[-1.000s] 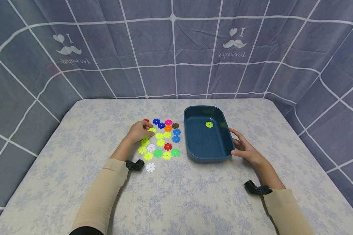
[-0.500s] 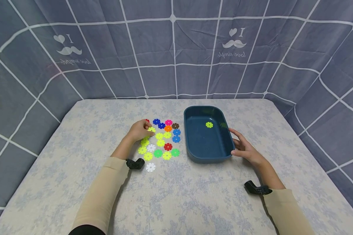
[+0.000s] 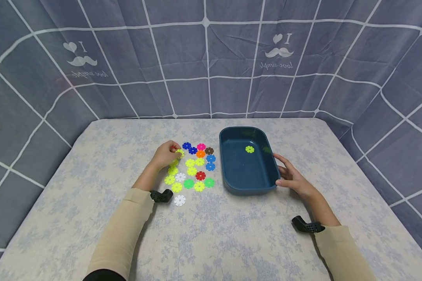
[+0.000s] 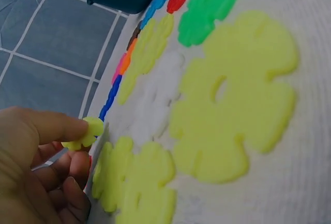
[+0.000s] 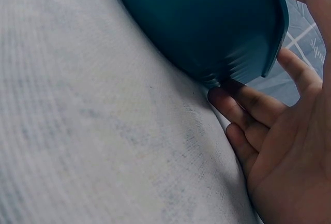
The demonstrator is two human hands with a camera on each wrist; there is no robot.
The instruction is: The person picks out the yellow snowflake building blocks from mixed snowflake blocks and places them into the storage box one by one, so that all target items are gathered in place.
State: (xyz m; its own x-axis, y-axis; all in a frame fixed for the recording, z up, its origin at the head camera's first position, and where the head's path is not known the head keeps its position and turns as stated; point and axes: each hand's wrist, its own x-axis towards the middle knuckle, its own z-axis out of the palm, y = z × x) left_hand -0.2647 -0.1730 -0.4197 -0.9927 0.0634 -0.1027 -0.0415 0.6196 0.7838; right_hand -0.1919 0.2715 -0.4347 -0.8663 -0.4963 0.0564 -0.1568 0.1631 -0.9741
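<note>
My left hand (image 3: 166,154) pinches a yellow-green notched plastic disc (image 4: 85,135) between thumb and index finger at the far left of a spread of discs. In the left wrist view this piece is tilted and held above the others. Close by on the cloth lie more yellow discs (image 4: 238,97) and a white disc (image 3: 180,177). On the right, my right hand (image 3: 293,176) rests against the outer side of a dark teal plastic tub (image 3: 244,191), fingers spread along its wall. One yellow disc (image 3: 249,149) lies inside the tub.
Dark blue discs (image 3: 192,150), a pink disc (image 3: 201,146), an orange disc (image 3: 200,154), a brown disc (image 3: 209,150), light blue discs (image 3: 210,166), a red disc (image 3: 200,176) and green discs (image 3: 188,184) lie left of the tub. A grid-patterned curtain (image 3: 190,93) hangs behind the table.
The left hand has shifted slightly away and to the left with the pinched yellow disc. A red disc beside its fingertips is now hidden in the head view. The right hand and tub stay put.
</note>
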